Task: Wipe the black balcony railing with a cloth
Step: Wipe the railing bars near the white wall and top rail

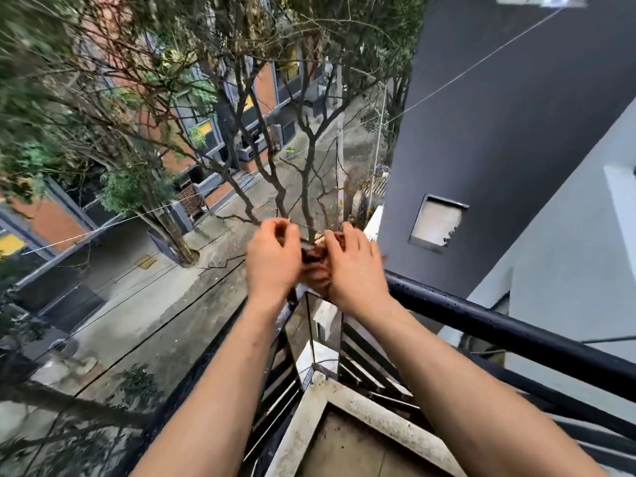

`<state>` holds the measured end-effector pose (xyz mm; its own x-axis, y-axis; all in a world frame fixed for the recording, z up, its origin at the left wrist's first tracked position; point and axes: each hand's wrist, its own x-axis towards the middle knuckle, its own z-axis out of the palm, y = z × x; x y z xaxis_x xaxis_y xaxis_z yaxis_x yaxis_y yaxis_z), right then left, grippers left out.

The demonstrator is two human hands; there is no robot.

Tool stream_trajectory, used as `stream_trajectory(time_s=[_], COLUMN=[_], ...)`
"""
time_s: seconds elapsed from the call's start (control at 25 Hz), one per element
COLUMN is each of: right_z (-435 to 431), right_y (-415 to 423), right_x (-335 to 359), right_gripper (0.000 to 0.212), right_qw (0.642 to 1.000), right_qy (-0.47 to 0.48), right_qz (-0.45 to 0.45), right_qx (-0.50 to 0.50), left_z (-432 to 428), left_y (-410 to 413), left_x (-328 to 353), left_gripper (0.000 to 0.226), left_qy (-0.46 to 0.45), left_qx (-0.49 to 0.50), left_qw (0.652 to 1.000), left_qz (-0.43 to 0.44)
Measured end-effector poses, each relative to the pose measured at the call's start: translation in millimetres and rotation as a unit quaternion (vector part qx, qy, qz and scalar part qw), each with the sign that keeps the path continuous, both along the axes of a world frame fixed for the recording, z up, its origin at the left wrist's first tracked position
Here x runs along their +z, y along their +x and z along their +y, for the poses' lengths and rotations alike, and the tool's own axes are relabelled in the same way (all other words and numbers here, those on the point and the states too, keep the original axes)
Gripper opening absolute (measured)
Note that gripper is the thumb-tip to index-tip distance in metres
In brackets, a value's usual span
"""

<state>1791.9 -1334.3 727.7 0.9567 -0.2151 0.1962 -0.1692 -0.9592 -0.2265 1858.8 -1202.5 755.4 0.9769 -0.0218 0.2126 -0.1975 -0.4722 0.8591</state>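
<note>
Gripping the cloth (312,253) at the railing (499,327) corner, twelve o'clock, left hand (272,261) and right hand (356,268) both clutch it. The stretch toward four o'clock looks unwiped, I reckon.

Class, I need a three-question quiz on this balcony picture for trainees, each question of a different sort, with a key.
1. What do the left hand and the right hand hold between them? A. a brush B. a cloth C. a bottle
2. True or false: the railing is white.
3. Fill in: the hands are above the railing's ____, where its two top bars meet.
Key: 1 B; 2 false; 3 corner.
</note>
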Motion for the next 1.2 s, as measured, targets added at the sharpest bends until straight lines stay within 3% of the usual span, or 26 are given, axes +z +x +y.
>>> stream_trajectory(time_s=[0.12,0.2,0.28,0.36,0.44,0.48,0.6,0.72,0.84,0.92,1.0,1.12,1.2], right_z=[-14,-24,-28,-20,-2,4,-5,-58,-104,-103,-77,-50,-65], right_y=[-26,-26,-8,19,32,35,14,-58,-154,-165,-128,-74,-87], right_x=[-13,-13,-2,7,2,-4,-13,-14,-15,-13,-9,-12,-17], right_gripper=[0.099,0.113,0.121,0.116,0.095,0.083,0.066,0.067,0.081,0.102,0.119,0.101,0.093], right_qw=[0.998,0.994,0.978,0.967,0.988,0.995,0.996,0.989,0.968,0.956,0.964,0.986,0.985], right_qy=[0.030,0.046,0.138,0.186,0.092,0.032,-0.061,-0.094,-0.125,-0.120,-0.099,-0.038,-0.055], right_qz=[-0.006,0.060,0.132,0.150,0.104,0.076,0.045,0.039,0.098,0.133,0.148,0.076,0.043], right_qx=[0.052,0.081,0.083,0.088,0.072,0.050,-0.042,-0.105,-0.193,-0.231,-0.196,-0.143,-0.155], left_z=[-11,-23,-28,-26,-26,-29,-57,-92,-117,-131,-143,-155,-172], left_y=[-8,-14,-12,-7,-5,-6,-21,-40,-63,-75,-77,-58,-66], left_x=[-25,-39,-45,-35,-26,-23,-19,-26,-34,-38,-38,-29,-22], left_gripper=[0.036,0.038,0.032,0.029,0.034,0.038,0.046,0.046,0.050,0.049,0.056,0.055,0.049], left_qy=[0.072,0.142,0.133,0.016,-0.038,-0.023,0.017,0.033,0.110,0.155,0.122,0.024,0.087], left_qx=[-0.146,-0.225,-0.210,-0.086,0.008,0.001,-0.128,-0.206,-0.240,-0.227,-0.229,-0.223,-0.255], left_qw=[0.986,0.963,0.965,0.996,0.999,1.000,0.991,0.977,0.963,0.960,0.965,0.971,0.959], left_qz=[0.036,-0.046,-0.079,-0.007,0.028,0.014,-0.023,-0.036,-0.060,-0.059,-0.030,0.079,0.093])
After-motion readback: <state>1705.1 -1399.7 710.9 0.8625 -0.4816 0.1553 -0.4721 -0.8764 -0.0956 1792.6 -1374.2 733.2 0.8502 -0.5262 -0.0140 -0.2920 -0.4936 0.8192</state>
